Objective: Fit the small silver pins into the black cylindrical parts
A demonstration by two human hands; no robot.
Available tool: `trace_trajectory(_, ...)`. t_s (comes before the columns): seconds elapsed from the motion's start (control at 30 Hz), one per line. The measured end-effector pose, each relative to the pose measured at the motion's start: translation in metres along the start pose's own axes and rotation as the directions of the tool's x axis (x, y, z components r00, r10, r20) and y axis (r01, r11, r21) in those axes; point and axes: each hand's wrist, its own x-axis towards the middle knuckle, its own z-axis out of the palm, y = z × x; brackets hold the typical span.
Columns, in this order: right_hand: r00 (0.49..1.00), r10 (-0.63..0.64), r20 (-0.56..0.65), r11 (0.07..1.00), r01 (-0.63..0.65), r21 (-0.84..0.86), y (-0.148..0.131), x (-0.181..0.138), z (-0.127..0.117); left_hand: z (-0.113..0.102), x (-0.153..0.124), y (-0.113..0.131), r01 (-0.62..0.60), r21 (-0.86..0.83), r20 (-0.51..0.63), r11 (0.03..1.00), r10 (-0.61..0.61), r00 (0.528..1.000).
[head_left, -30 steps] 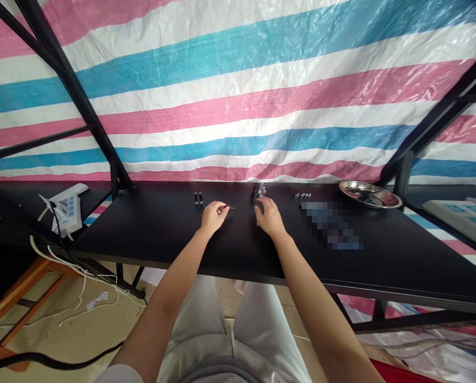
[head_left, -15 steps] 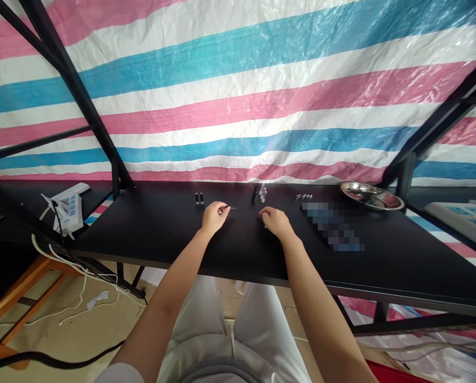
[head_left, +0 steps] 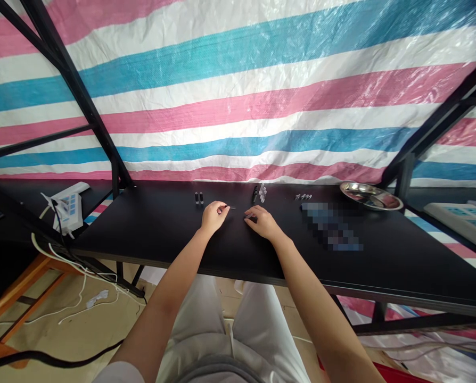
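My left hand (head_left: 214, 216) is closed in a pinch over the black table, with a small thin stick-like piece (head_left: 232, 207) poking out from its fingertips towards the right. Facing it, my right hand (head_left: 263, 222) pinches a small dark piece (head_left: 248, 216); the fingers cover most of it. A short gap separates the two hands. Beyond my left hand stand two small black tubes (head_left: 198, 198) with pale ends. Behind my right hand lie several slim black pieces (head_left: 255, 194) beside several clear tubes (head_left: 262, 193).
Several tiny clear parts (head_left: 303, 197) lie farther right on the black table (head_left: 150, 229). A shiny metal dish (head_left: 393, 202) sits at the back right, near a pixelated blurred patch (head_left: 334, 229). Black frame bars and a striped sheet (head_left: 238, 111) stand behind; a power strip (head_left: 70, 215) is at left.
My right hand has moved left, closer to my left hand, and the small dark piece now shows at its fingertips. My left hand has stayed almost still.
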Motion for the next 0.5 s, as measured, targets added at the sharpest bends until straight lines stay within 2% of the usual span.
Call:
trace_trajectory(0.13, 1.0, -0.008, 0.005, 0.999, 0.008, -0.036, -0.0011, 0.0001, 0.0, -0.0003, 0.0001, 0.0004, 0.006, -0.002, -0.001, 1.0, -0.006, 1.0)
trace_trajectory(0.33, 1.0, -0.005, -0.01, 0.999, 0.005, 0.033, -0.0036, -0.0006, 0.0006, -0.0001, 0.0001, 0.0003, 0.005, -0.001, -0.002, 1.0, -0.005, 1.0)
trace_trajectory(0.4, 0.999, 0.03, -0.025, 0.999, -0.029, 0.017, -0.0031, -0.0011, 0.0008, 0.0002, 0.0, 0.0, 0.006, -0.004, -0.001, 1.0, -0.006, 1.0)
trace_trajectory(0.5, 0.989, 0.131, -0.067, 0.985, -0.137, -0.101, -0.0013, -0.0018, 0.0011, 0.0006, 0.0, -0.0001, 0.012, -0.014, 0.002, 1.0, -0.012, 1.0)
